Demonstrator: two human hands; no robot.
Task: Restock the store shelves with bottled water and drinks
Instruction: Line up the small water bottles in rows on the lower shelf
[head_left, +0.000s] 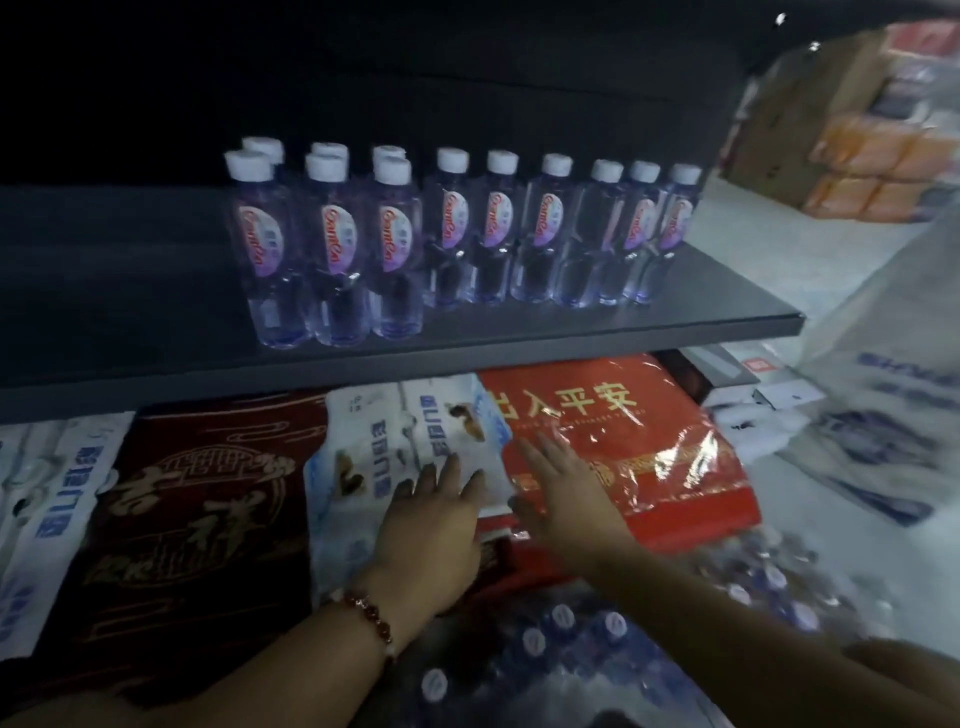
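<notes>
Clear plastic bottles, matt shelf

The single head-worn wide-angle view looks forward and down from close range, facing a dark shelf of water bottles, with packaged goods below it.

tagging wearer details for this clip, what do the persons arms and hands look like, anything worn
Both forearms are bare, no sleeves or gloves in view. The left hand has a beaded bracelet at the wrist, dark reddish beads with a few pale ones. The right hand wears nothing visible.
</notes>
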